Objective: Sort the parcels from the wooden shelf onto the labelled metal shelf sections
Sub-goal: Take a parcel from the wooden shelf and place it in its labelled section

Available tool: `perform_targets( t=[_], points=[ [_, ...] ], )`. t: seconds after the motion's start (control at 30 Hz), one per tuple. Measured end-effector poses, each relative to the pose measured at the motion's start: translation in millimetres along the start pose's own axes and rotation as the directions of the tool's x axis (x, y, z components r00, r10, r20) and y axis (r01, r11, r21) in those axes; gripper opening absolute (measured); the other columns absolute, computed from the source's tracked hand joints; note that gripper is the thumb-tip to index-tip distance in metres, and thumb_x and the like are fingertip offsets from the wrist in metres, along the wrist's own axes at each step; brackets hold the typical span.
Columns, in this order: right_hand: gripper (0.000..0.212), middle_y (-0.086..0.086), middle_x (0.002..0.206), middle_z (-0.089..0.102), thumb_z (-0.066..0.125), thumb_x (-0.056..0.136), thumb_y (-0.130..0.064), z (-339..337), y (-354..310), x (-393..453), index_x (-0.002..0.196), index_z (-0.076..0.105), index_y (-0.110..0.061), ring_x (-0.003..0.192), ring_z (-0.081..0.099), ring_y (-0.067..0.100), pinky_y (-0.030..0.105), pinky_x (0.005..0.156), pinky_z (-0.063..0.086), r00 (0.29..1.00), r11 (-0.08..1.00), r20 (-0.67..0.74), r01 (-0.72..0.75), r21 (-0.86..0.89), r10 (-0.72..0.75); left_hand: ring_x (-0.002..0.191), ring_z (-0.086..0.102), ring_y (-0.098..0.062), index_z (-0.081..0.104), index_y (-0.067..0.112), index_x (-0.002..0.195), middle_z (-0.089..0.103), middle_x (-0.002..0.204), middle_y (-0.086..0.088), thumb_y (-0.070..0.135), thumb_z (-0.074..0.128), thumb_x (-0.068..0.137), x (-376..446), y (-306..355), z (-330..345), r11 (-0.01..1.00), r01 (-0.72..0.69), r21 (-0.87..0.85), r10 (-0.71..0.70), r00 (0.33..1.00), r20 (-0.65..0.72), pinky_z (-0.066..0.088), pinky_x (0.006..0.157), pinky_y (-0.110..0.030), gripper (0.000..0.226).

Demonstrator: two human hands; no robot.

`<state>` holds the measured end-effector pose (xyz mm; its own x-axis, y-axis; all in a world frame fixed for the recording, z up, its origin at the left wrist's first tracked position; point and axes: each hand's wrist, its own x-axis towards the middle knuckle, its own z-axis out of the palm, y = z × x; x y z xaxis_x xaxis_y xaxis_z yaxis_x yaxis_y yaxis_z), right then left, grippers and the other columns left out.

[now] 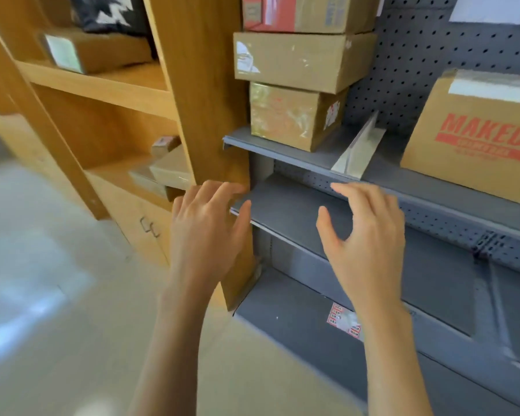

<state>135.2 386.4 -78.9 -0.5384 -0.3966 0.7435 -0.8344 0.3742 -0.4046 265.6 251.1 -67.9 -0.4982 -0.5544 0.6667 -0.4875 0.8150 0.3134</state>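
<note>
Head view. Left hand (206,226) and right hand (365,235) raised side by side before the metal shelf (297,217), fingers spread and relaxed, grasping nothing. Three stacked boxes (294,115) already on the upper metal tier, left of a divider (357,151); "MAKEUP" box (475,139) to its right. Parcels (168,172) remaining on the wooden shelf (102,88), at left, apart from both hands. Risks, as judged: blurred labels inviting a mis-sort; a hasty reach toward the wooden upright (198,85) knocking knuckles or toppling the offset stack.
</note>
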Motion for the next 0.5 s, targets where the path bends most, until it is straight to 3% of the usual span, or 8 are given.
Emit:
perform_targets(
  t=[0.23,0.5],
  points=[
    [0.038,0.004,0.108,0.065,0.049,0.088,-0.039,76,-90,-4,0.111,0.067,-0.014,0.102,0.055,0.023,0.028,0.083,0.036,0.981,0.988,0.135,0.128,0.081,-0.138,0.097,0.064,-0.031,0.071,0.013,0.104,0.070,0.104,-0.007,0.037,0.055,0.087,-11,-102,-52,0.976,0.174,0.134,-0.165,0.983,-0.078,0.047,0.083,-0.042,0.033],
    [0.031,0.006,0.107,0.064,0.062,0.088,-0.035,182,-221,4,0.110,0.066,-0.014,0.101,0.054,0.025,0.032,0.080,0.037,0.959,0.974,0.207,0.160,0.158,-0.191,0.098,0.062,-0.031,0.070,0.012,0.105,0.069,0.106,-0.007,0.032,0.065,0.088,-2,-263,-122,0.935,0.277,0.219,-0.252,0.958,-0.136,0.045,0.083,-0.042,0.026]
  ],
)
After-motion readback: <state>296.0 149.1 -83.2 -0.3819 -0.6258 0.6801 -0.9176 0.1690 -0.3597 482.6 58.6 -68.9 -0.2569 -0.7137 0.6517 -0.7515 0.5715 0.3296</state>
